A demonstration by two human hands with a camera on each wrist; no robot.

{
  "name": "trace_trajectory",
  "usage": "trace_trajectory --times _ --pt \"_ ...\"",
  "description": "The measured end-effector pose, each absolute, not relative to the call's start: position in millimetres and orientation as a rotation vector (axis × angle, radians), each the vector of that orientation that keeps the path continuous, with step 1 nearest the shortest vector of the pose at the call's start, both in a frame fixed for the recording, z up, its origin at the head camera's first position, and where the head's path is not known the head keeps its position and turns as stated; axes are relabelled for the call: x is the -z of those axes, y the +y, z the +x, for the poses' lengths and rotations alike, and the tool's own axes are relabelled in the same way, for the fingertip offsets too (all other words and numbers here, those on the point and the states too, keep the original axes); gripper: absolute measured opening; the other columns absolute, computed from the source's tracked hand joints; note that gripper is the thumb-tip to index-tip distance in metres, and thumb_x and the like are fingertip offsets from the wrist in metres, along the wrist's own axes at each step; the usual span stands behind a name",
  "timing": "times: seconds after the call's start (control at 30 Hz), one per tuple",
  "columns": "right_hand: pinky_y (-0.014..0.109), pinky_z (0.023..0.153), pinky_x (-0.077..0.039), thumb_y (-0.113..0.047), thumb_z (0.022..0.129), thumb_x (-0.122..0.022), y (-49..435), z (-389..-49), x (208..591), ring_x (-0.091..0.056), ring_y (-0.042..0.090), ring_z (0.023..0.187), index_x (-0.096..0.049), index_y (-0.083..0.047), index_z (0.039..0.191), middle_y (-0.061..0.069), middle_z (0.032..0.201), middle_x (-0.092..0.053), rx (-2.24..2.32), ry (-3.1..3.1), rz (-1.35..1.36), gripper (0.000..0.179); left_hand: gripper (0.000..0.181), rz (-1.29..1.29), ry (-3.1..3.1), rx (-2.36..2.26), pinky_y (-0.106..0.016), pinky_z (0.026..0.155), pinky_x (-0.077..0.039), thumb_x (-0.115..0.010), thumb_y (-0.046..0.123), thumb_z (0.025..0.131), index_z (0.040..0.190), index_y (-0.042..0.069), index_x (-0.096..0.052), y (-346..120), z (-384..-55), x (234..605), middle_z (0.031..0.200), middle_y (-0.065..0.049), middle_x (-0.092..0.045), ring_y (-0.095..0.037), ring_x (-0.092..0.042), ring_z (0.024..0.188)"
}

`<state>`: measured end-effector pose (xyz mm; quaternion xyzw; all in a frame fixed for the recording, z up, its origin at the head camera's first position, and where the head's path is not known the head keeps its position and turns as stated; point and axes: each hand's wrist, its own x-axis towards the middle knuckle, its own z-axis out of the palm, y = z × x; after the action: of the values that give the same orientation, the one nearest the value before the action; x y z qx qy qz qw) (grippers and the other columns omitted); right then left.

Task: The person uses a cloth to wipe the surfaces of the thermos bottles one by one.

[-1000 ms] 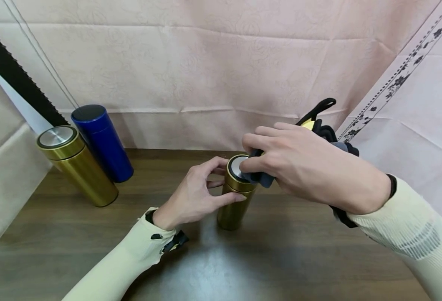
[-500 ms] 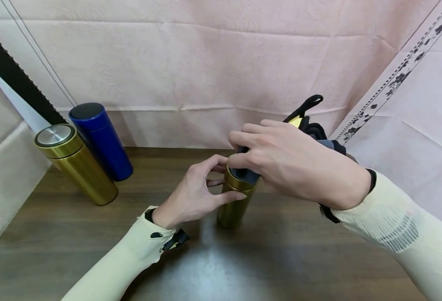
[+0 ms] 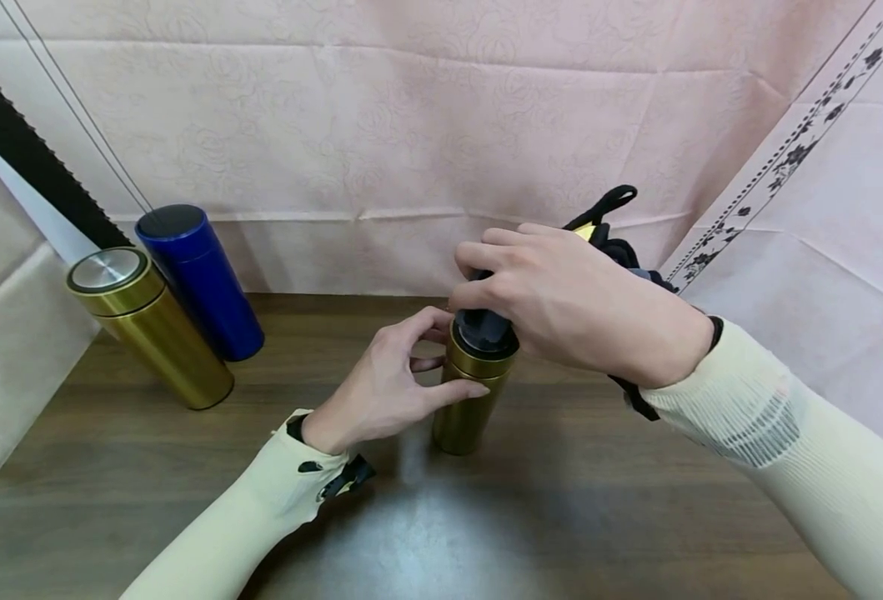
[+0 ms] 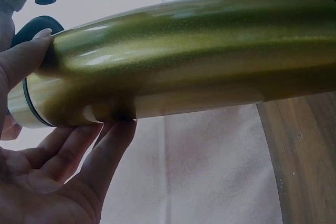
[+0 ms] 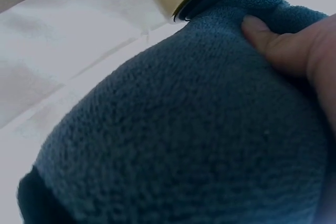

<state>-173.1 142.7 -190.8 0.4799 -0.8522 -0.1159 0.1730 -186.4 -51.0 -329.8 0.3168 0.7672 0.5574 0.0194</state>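
Note:
A gold thermos (image 3: 465, 417) stands on the wooden table in front of me. My left hand (image 3: 381, 387) holds it near its top, thumb on the near side and fingers round the far side. In the left wrist view, the thumb and fingertips touch the gold body (image 4: 194, 61). With curled fingers, my right hand (image 3: 569, 296) grips a dark blue-grey cloth (image 5: 184, 129) and holds part of it against the thermos lid. Cloth and hand hide most of the lid in the head view. A black loop hangs out behind the right hand.
To the left stand a second gold thermos (image 3: 167, 350) with a silver-topped lid and a blue thermos (image 3: 212, 292) with a black top, close together. Pale patterned fabric (image 3: 336, 133) forms the back and sides around the wooden table (image 3: 599, 500).
My right hand has moved left with the cloth, over the lid, whose silver top was partly visible one second ago. The left hand and the thermos stay nearly in place.

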Motion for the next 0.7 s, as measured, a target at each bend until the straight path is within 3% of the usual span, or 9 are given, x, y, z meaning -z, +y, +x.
trace_trajectory --times 0.33,0.7 --pt "0.037 0.075 -0.049 0.013 0.074 -0.066 150 -175 190 -0.052 0.024 0.08 -0.072 -0.017 0.093 0.001 0.085 -0.052 0.32 -2.449 1.31 0.036 0.051 0.962 2.365 -1.741 -0.026 0.094 -0.06 -0.09 0.027 0.079 0.12 0.024 -0.061 -52 -187 329 0.119 0.011 -0.066 -0.008 -0.068 0.109" --pt "0.036 0.063 -0.044 0.014 0.069 -0.066 163 -171 187 -0.05 0.021 0.077 -0.072 -0.021 0.092 -0.002 0.084 -0.05 0.348 -2.459 1.321 0.042 0.05 0.982 2.356 -1.748 -0.025 0.094 -0.06 -0.09 0.024 0.079 0.119 0.022 -0.06 -52 -187 329 0.119 0.01 -0.066 -0.008 -0.067 0.111"
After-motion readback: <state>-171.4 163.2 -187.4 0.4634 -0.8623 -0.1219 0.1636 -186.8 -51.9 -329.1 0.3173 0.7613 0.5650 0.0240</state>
